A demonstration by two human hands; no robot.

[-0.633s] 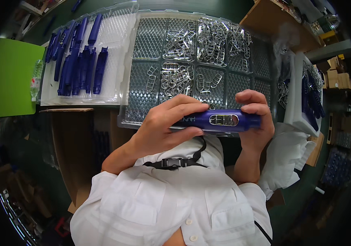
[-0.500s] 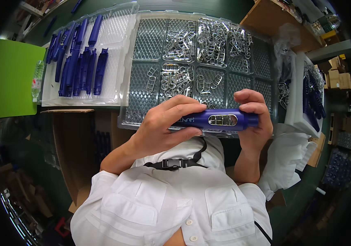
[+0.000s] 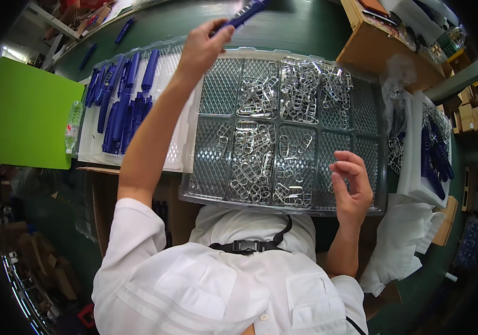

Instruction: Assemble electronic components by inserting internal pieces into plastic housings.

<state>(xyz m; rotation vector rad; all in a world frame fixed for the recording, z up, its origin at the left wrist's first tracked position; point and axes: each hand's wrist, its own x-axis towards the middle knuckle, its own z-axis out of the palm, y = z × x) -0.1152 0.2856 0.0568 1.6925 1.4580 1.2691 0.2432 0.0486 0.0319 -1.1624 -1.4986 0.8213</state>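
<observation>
My left hand (image 3: 205,47) is stretched out over the far edge of the tray, closed on a dark blue plastic handle (image 3: 244,14) with a silver oval metal frame set in its side. The handle's far end is at the top of the view. My right hand (image 3: 353,187) hovers over the near right part of the clear compartment tray (image 3: 216,100), holding nothing, its fingers loosely curled and apart from the thumb. Small silver metal frames (image 3: 250,139) lie heaped in several compartments. Left of it, a white tray (image 3: 177,145) carries several blue plastic shells (image 3: 119,103).
A green board (image 3: 24,111) and a water bottle (image 3: 73,125) stand at the left. Two blue pieces (image 3: 124,30) lie on the far green table. A wooden box (image 3: 373,36) sits far right, above a white foam box (image 3: 426,145) of blue parts.
My left hand has carried the blue handle from in front of me away over the tray's far edge. My right hand has let go of it and stays over the tray's right side.
</observation>
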